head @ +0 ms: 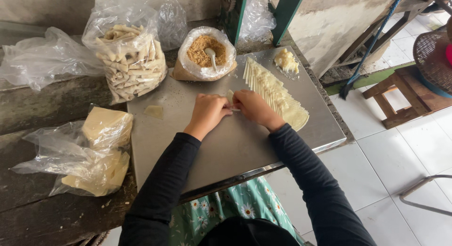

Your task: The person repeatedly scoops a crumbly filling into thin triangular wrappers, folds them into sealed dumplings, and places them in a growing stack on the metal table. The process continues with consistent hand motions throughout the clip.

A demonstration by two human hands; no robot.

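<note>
- Fingers of my left hand (207, 112) and my right hand (254, 107) are pinched together on one small dough strip (230, 96). The strip sits between both hands, on the metal tray (235, 147).
- Both hands touch each other at the fingertips. I cannot tell if the strip is rolled up yet, because my fingers hide most of it.
- Just right of my right hand lies a fan of flat dough strips (278, 98). They overlap like cards. They are not rolled, so there are many left to do.
- A little lump of dough (286, 60) sits past the fan, near the far corner of the tray.
- Behind my hands is an open bag of brown crumbs (205, 53) with a white spoon (212, 56) in it.
- To the far left stands a clear bag of rolled sticks (132, 62). It is quite full, so I think a lot is done.
- One small flat dough scrap (154, 111) lies alone on the tray, left of my left hand.
- Off the tray, on the dark wooden table (47, 213), are bags of pale sheets (101, 152).
- The tray has much bare room near me, between my arms.
- The right edge of the tray hangs over the white tile floor (400, 166). The fan of strips lies close to that edge.
- A wooden stool (400, 98) stands well apart on the right.
</note>
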